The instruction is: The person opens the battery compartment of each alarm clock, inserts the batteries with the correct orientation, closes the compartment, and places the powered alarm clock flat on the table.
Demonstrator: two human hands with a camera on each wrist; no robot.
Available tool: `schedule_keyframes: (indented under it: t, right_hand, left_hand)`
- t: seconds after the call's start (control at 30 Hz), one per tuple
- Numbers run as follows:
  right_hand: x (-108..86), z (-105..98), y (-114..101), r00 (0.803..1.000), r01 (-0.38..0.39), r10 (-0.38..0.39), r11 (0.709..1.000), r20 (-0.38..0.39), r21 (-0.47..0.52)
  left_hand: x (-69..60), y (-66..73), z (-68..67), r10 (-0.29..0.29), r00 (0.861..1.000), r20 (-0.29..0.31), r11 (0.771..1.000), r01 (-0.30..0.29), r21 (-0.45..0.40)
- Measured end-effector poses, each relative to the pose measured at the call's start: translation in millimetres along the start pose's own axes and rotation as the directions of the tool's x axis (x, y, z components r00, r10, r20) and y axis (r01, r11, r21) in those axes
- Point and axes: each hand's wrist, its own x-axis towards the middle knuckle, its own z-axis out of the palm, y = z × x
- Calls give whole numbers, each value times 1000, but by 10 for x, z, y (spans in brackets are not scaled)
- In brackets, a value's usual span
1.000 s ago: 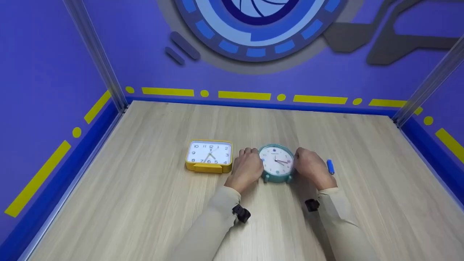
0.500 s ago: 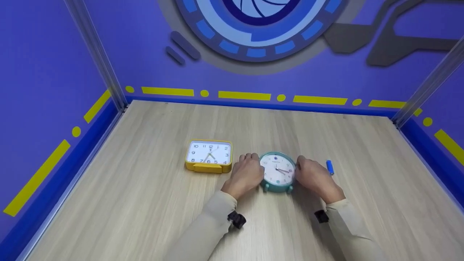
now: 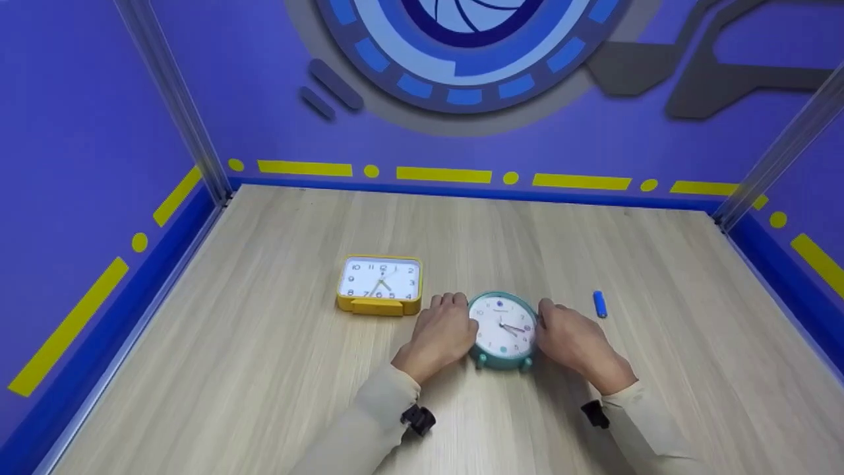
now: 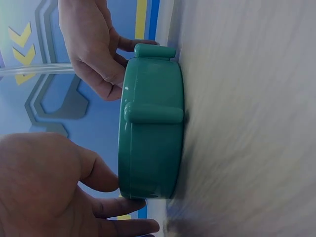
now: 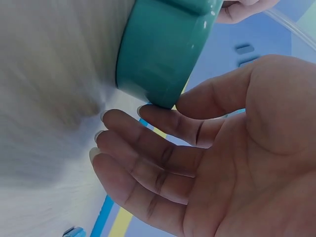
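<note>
Pinching teal clock (image 3: 503, 326) at opposite sides: left hand (image 3: 440, 333) and right hand (image 3: 577, 340), other fingers looser. Lies face-up, well short of worktop (image 3: 264, 330)'s back edge. Likely light, rigid, slick; face possibly fragile. Best hold: side rim.

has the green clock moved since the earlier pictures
Yes. In the head view the green clock has come down the picture, away from the back wall, judged against the yellow clock, which has stayed put.
</note>
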Motion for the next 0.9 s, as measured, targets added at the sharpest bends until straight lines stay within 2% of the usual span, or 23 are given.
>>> schedule_keyframes:
  t: [0.17, 0.37, 0.57, 0.73, 0.9]
  right_hand:
    - [-44, 4, -46, 999, 6, -7, 1000, 36, 25]
    - [-23, -17, -27, 996, 18, -20, 999, 92, 31]
    - [2, -34, 41, 987, -10, -11, 992, 160, 129]
    - [13, -20, 48, 986, -5, -28, 981, 163, 195]
    - [34, -4, 31, 987, 27, -59, 977, 148, 213]
  left_hand:
    - [-81, -14, -40, -3, 999, 42, 1000, 2, 21]
    - [-98, -29, -103, -20, 995, 97, 1000, 20, 3]
    - [-90, -40, -112, -12, 994, 110, 1000, 12, 5]
    - [-98, -33, -112, -14, 992, 126, 1000, 12, 14]
    - [-103, -50, -127, -2, 990, 139, 1000, 0, 10]
